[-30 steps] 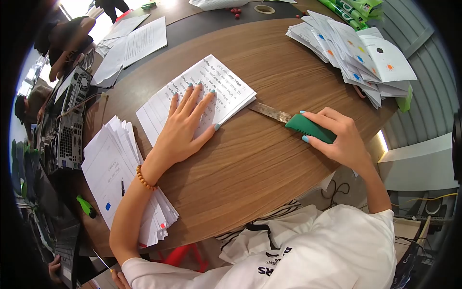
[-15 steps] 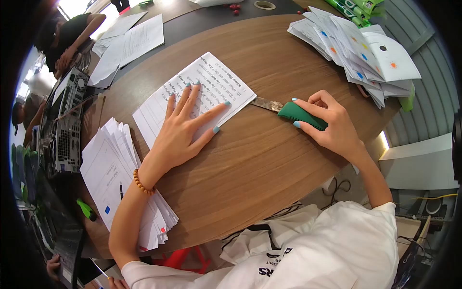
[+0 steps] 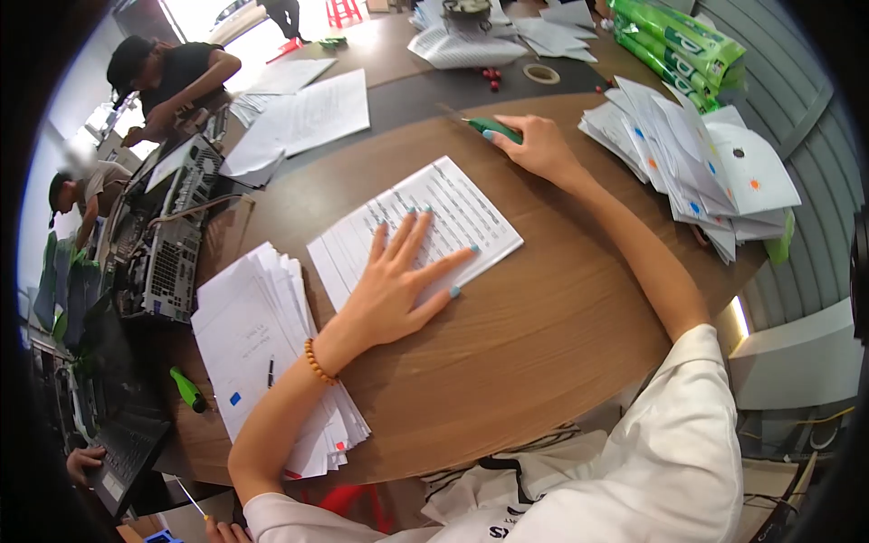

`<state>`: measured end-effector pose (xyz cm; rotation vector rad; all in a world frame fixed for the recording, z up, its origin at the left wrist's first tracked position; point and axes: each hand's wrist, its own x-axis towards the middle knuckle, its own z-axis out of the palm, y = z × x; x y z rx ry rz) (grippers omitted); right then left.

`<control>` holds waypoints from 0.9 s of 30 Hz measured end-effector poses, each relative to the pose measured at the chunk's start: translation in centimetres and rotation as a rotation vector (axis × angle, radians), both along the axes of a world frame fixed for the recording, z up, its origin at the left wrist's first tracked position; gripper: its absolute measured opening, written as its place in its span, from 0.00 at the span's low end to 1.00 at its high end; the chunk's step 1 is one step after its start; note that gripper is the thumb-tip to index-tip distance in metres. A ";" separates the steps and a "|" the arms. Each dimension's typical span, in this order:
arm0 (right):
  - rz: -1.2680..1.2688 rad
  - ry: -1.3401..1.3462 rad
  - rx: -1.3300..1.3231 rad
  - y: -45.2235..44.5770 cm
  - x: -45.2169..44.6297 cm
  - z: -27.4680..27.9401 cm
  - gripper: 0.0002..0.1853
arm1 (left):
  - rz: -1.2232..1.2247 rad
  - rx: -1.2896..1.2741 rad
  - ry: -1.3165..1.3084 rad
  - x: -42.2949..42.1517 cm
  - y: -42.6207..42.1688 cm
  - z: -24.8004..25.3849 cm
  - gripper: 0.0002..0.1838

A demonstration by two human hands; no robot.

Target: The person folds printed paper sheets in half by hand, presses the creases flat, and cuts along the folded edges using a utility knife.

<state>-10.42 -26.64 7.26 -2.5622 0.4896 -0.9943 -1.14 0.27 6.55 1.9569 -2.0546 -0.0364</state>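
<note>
My left hand (image 3: 387,294) lies flat with spread fingers on a printed, folded stack of paper (image 3: 457,204) in the middle of the wooden table. A beaded bracelet (image 3: 319,362) is on that wrist. Further out, beyond the paper's far right corner, my right hand (image 3: 548,152) is closed around the green handle of a knife (image 3: 498,128). Its blade points away to the left and is smeared by motion. The knife is apart from the paper.
Loose papers (image 3: 258,335) are piled under my left forearm, beside a green cutter (image 3: 187,389). Booklets (image 3: 665,154) and green packs (image 3: 674,50) stand at the right. A tape roll (image 3: 541,74) lies at the back. An opened computer case (image 3: 172,262) and co-workers (image 3: 167,86) are left.
My right hand has carried the knife away from the paper's near right edge, up and left toward the table's far side. My left hand stays on the paper. The camera view has shifted.
</note>
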 end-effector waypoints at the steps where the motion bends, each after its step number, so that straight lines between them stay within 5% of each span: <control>1: -0.109 0.259 0.304 -0.1 -0.3 0.9 0.18 | -0.010 0.002 -0.049 0.2 0.0 -0.2 0.29; 2: -0.096 0.250 0.285 0.5 -0.7 1.8 0.18 | 0.005 -0.016 -0.059 0.2 0.0 -0.3 0.29; 4: 0.062 0.413 0.898 1.1 -2.1 2.7 0.17 | 0.014 -0.012 0.036 0.2 0.0 -0.6 0.32; 7: 0.180 0.283 1.202 3.3 -3.4 2.8 0.15 | 0.021 -0.048 0.044 0.5 0.0 -1.1 0.38; 10: 0.195 0.314 1.196 5.6 -4.1 3.4 0.20 | 0.019 -0.099 0.082 0.4 0.1 -1.3 0.38; 11: 0.253 0.508 1.102 4.2 -4.0 2.4 0.24 | 0.012 -0.093 0.092 0.5 0.2 -1.1 0.39; 14: 0.086 0.390 0.875 6.5 -3.7 2.1 0.24 | 0.016 -0.116 0.094 0.6 0.1 -1.3 0.38; 22: 0.041 0.310 1.026 7.0 -3.2 2.9 0.27 | 0.032 -0.128 0.070 0.6 0.2 -1.1 0.39; 25: 0.024 0.154 0.884 8.6 -3.6 5.6 0.27 | 0.081 -0.245 0.260 0.5 0.0 0.0 0.39; 27: -0.001 0.059 0.655 9.2 -3.6 7.2 0.24 | -0.042 -0.638 0.445 1.0 -0.3 2.2 0.37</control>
